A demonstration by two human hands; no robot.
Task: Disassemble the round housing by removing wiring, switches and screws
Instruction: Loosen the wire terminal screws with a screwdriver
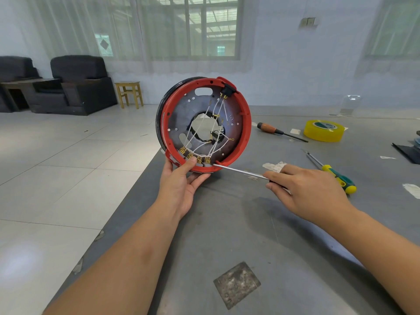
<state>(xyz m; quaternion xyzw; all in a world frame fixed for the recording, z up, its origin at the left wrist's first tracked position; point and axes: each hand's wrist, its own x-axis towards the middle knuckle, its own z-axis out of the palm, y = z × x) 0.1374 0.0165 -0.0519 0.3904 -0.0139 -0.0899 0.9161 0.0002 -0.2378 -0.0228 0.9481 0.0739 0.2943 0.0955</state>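
My left hand (181,180) holds the round housing (246,130) upright by its lower rim, thumb inside the red ring. The housing has a red rim, a dark metal plate with a ragged centre hole, white wires (200,130) running to brass terminals (195,156) along the bottom, and a black switch (228,89) at the top right. My right hand (304,189) grips a screwdriver whose metal shaft (238,171) points left, its tip at the rightmost brass terminal near the lower rim. The screwdriver's handle is hidden in my palm.
On the grey table (250,223) lie a green-and-yellow screwdriver (336,176), a wooden-handled screwdriver (275,130), a roll of yellow tape (323,130), paper scraps and a dark patch (236,284). The table's left edge runs diagonally beside a tiled floor. Dark armchairs and a stool stand far left.
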